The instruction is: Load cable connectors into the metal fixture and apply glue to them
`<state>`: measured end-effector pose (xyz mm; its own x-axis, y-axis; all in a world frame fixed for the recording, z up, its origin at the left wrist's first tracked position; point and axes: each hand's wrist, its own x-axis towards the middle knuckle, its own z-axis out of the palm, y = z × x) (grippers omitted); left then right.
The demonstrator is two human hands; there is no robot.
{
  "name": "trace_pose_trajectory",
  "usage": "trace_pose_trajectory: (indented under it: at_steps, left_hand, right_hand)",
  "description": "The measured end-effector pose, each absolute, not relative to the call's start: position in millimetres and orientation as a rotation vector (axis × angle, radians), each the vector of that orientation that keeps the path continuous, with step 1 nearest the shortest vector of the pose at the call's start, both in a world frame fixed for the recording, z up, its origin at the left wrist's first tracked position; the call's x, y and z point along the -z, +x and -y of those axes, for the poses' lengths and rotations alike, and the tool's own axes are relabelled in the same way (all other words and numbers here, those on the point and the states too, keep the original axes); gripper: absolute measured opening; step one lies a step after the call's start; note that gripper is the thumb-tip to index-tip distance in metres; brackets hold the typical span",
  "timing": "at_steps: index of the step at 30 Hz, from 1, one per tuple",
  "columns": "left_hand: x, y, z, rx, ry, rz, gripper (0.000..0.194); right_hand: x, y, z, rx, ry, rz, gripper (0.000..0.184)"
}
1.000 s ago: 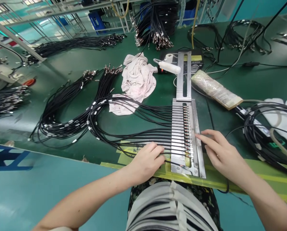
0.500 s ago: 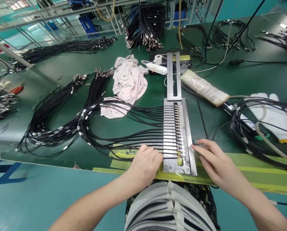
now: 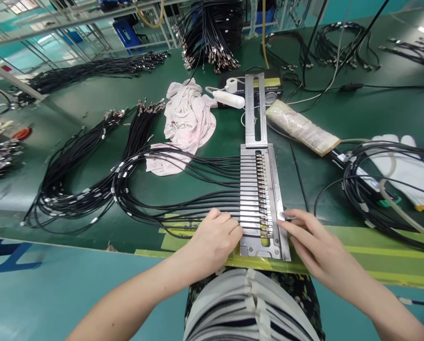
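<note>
Left hand (image 3: 216, 238): pinching thin black cable (image 3: 251, 235) | Right hand (image 3: 320, 241): half-open, touching slotted silver metal fixture (image 3: 249, 248) | Near edge: green tabletop (image 3: 229, 130)

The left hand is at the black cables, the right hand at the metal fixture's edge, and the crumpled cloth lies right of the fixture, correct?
No: the head view shows the crumpled cloth left of the metal fixture; the hands are as stated.
</note>
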<state>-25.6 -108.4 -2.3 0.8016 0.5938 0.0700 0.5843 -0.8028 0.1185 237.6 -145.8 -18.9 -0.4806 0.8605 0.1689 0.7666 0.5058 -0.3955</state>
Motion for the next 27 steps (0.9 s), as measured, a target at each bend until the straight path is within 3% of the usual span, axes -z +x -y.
trace_pose_trajectory:
  at_steps: [8, 17, 27]
  left_hand:
    - [9, -25, 111, -0.15, 2.863, -0.952, 0.02]
    - [9, -21, 114, -0.233, 2.78, -1.056, 0.019]
    - [17, -31, 114, -0.279, 2.814, -0.863, 0.027]
  right_hand:
    - [19, 222, 143, -0.289, -1.122, 2.518, 0.061]
    - [20, 212, 145, -0.169, -1.14, 2.588, 0.053]
    - [20, 204, 147, -0.136, -1.162, 2.595, 0.045]
